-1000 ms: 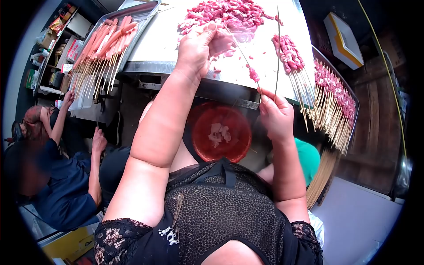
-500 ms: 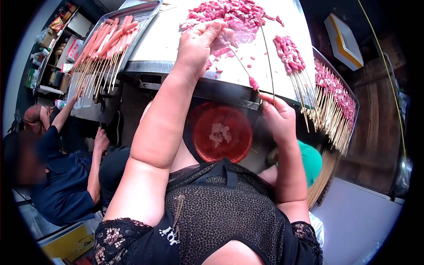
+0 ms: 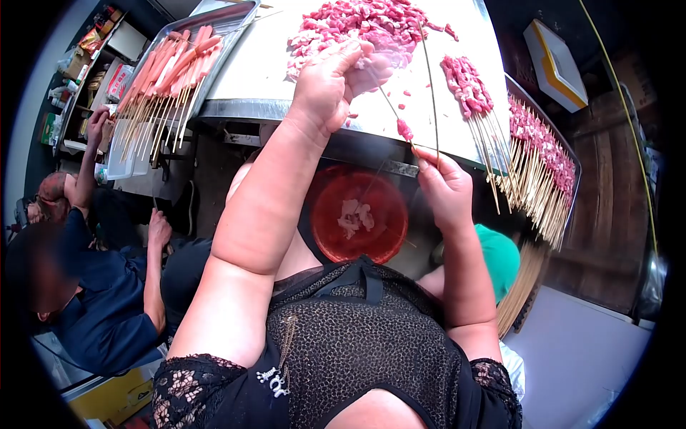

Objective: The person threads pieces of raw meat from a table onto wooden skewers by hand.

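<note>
Head cam: R hand [image 3: 444, 182] pinches the lower part of a skewer [image 3: 389, 104] btwn thumb & forefinger, w/ one meat bit [image 3: 405, 129] on it just past the fingertips; a 2nd stick [image 3: 431, 100] runs up out of the same hand, no meat seen on it. L hand [image 3: 332, 79] is up by the skewer's far end, over the near edge of the meat pile [image 3: 364, 25] on the white table [image 3: 268, 64]; its thumb & fingers look curled in but are blurred, so can't tell if they pinch a pc. To do this well, IMO: grip the skewer firm & low so the pt doesn't wobble, hold the 2nd stick well clear, offer each pc w/ its thick middle to the pt, & mind the L fingertips, b/c the pt could jab them. Slide pcs gently, don't yank, else soft meat may tear or spin. The row of loaded skewers [image 3: 466, 87] on the R, pcs packed close, bare ends toward the person, is a handy ref for spacing; loose crumbs [image 3: 401, 106] lie near the work, so watch for bits dropping
</note>
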The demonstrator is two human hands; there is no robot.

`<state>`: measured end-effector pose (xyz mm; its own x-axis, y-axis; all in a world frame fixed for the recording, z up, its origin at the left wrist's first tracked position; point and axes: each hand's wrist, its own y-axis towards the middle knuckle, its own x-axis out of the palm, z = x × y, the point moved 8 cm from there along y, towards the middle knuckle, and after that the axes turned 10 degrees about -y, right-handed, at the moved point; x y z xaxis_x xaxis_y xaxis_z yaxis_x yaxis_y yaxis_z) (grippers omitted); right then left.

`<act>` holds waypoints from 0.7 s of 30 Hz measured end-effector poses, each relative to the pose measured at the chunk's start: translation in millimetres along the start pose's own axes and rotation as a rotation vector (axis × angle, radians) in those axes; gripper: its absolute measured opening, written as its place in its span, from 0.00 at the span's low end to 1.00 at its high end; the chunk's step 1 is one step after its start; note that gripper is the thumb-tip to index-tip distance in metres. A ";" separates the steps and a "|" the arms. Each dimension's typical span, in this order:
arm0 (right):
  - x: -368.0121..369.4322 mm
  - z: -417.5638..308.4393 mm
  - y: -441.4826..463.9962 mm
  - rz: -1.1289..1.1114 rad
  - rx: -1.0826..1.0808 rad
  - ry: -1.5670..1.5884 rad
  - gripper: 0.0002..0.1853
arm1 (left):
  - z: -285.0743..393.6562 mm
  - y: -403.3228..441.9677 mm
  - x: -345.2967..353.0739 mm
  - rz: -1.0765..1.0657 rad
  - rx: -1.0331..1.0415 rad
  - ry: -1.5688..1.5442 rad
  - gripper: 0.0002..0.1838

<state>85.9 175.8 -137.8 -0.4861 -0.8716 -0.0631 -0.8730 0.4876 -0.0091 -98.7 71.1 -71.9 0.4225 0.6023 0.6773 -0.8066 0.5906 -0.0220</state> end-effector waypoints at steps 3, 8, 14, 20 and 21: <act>1.3 0.9 0.5 -0.008 0.004 0.015 0.11 | -0.3 -1.1 3.2 -0.016 0.039 0.012 0.12; 2.0 0.8 -0.1 -0.015 0.026 0.049 0.11 | -2.9 -8.8 17.1 -0.104 0.000 0.048 0.13; 5.9 -8.2 -1.1 0.014 -0.081 -0.127 0.11 | -5.7 -5.6 15.6 -0.176 0.028 -0.139 0.14; 16.7 -3.8 -2.0 -0.035 0.003 0.058 0.11 | -10.1 -3.3 20.7 -0.250 0.053 -0.257 0.13; 21.2 0.7 -1.8 -0.088 0.068 0.168 0.11 | -10.2 -2.6 20.7 -0.250 0.052 -0.258 0.13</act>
<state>77.2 156.5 -139.8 -0.4124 -0.9046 0.1080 -0.9107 0.4063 -0.0749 -83.6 87.5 -65.3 0.4968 0.2834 0.8203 -0.7142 0.6705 0.2009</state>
